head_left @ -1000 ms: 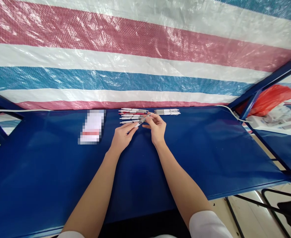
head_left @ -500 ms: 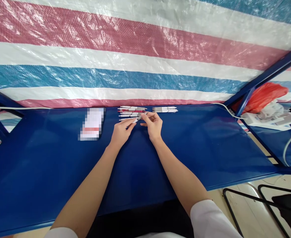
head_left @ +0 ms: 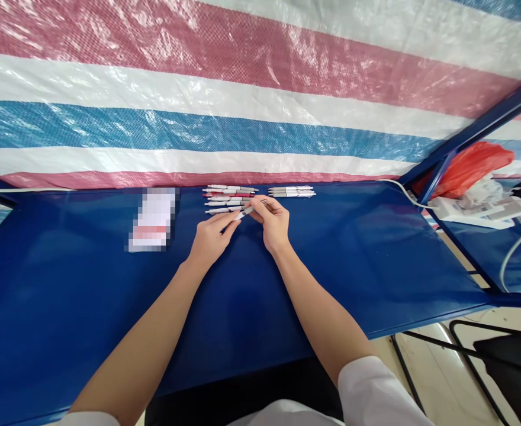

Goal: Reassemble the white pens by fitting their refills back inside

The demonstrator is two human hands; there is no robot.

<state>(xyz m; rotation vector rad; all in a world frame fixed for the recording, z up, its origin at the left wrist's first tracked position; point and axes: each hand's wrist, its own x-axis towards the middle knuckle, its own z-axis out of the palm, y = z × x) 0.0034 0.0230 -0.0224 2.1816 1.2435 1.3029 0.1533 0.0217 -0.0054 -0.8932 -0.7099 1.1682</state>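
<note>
A white pen with a grey grip (head_left: 245,212) is held between my two hands, tilted up toward the right. My left hand (head_left: 211,238) pinches its lower white end, and my right hand (head_left: 273,222) has thumb and fingers closed at its grey end. Just beyond my hands lies a group of several pens (head_left: 225,200), white and grey with some red ones, partly hidden by my fingers. To the right of that group, a smaller row of white and grey pens (head_left: 290,191) lies near the table's back edge.
The blue table (head_left: 367,254) backs onto a striped plastic sheet (head_left: 243,136). A blurred-out white, phone-like object (head_left: 154,216) lies at left. A white cable (head_left: 405,192), a blue frame post (head_left: 469,130) and a red plastic bag (head_left: 476,168) are at right; a black-framed chair (head_left: 465,355) stands below.
The view has shifted slightly, so the table things appear a little further left. My hands still hold the pen, its grey grip showing a bit more.
</note>
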